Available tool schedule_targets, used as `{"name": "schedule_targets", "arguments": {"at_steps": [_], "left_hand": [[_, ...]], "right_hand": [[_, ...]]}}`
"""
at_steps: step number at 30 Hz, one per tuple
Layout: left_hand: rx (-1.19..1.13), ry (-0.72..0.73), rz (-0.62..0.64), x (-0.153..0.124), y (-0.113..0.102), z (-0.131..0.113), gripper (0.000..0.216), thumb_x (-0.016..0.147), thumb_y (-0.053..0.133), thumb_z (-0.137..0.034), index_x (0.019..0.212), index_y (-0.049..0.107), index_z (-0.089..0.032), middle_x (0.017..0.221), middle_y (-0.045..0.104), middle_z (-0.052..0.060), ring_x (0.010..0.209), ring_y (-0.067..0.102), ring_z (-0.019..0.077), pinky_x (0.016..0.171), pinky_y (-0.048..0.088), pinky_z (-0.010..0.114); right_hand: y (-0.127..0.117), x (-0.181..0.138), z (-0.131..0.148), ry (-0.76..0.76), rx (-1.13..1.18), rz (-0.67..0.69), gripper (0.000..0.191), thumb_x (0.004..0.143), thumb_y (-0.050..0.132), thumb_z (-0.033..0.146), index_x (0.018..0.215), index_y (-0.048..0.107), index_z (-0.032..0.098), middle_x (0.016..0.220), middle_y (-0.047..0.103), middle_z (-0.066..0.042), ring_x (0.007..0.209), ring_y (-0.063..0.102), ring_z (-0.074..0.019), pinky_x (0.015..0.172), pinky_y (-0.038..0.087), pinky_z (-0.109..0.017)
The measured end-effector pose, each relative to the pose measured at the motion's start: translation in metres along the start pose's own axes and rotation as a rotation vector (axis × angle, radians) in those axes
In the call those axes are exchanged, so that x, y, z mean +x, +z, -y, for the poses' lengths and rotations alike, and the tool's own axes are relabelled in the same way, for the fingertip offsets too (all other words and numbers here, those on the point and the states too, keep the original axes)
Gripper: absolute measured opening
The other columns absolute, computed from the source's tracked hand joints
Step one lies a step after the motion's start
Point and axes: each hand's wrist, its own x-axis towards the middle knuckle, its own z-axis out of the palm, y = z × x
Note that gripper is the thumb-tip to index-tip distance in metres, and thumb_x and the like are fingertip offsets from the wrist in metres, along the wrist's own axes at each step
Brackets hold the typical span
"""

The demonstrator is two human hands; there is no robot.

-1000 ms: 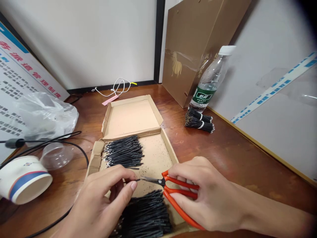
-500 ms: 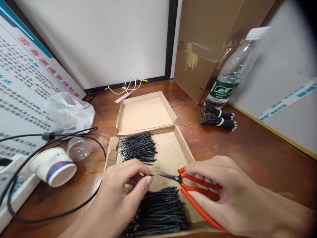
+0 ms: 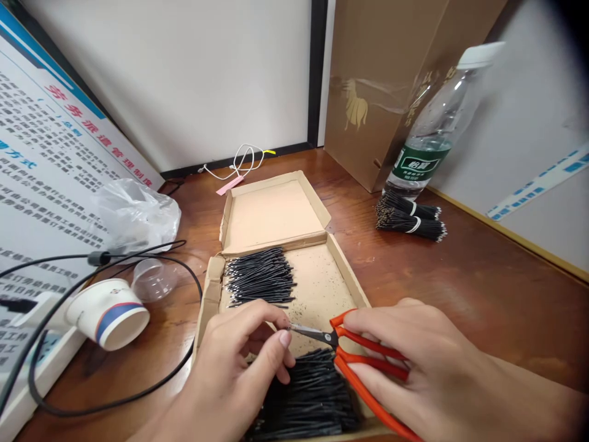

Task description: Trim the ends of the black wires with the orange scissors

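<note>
My right hand [image 3: 414,362] is closed round the orange handles of a pair of scissors [image 3: 350,336], whose dark blades point left. The blade tips reach the fingertips of my left hand [image 3: 248,362], which pinches a short black wire, mostly hidden by thumb and forefinger. Both hands are over an open cardboard box [image 3: 340,264]. Inside it, a pile of black wires with shiny ends [image 3: 260,276] lies at the far left. A larger pile of black wires [image 3: 313,399] lies nearer, partly behind my left hand. Dark specks dot the box floor.
Two banded bundles of black wires [image 3: 409,222] lie by a water bottle [image 3: 421,153] at the right. To the left are a tipped paper cup [image 3: 110,313], a clear plastic cup [image 3: 151,279], a plastic bag [image 3: 138,215] and a looping black cable [image 3: 115,396].
The scissor tips and my left fingertips have come together; before, a small gap lay between them with the wire's end showing. The whole view has shifted slightly.
</note>
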Motion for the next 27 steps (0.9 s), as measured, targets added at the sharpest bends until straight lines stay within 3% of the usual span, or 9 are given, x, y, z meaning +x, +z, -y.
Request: {"name": "schedule_targets", "arguments": {"at_steps": [9,14,27], "left_hand": [[-0.060,-0.032,0.029,-0.0007,0.0026,0.0047,0.016,0.100,0.049,-0.028,0.091,0.058,-0.018,0.074,0.070,0.002,0.060,0.069,0.0146,0.058,0.054,0.024],[-0.086,-0.045,0.020,-0.0001,0.0021,0.0033,0.015,0.101,0.049,-0.028,0.094,0.057,-0.018,0.075,0.071,0.003,0.061,0.069,0.0155,0.058,0.054,0.025],[-0.042,-0.027,0.014,-0.0009,0.0031,0.0023,0.014,0.100,0.049,-0.026,0.093,0.058,-0.018,0.076,0.068,0.001,0.062,0.067,0.0137,0.059,0.052,0.023]], "right_hand": [[0.0068,-0.0040,-0.0028,-0.004,0.025,0.008,0.023,0.093,0.048,0.015,0.072,0.057,0.020,0.057,0.057,0.004,0.047,0.044,-0.0111,0.050,0.033,-0.027],[0.0041,-0.0027,0.0014,0.025,0.041,-0.009,0.016,0.089,0.050,0.013,0.086,0.065,0.015,0.059,0.061,0.003,0.047,0.048,-0.0125,0.050,0.036,-0.028],[0.0042,-0.0024,-0.0016,-0.007,0.057,0.000,0.021,0.092,0.046,0.011,0.076,0.058,0.018,0.058,0.058,0.003,0.048,0.044,-0.0104,0.051,0.033,-0.026]]}}
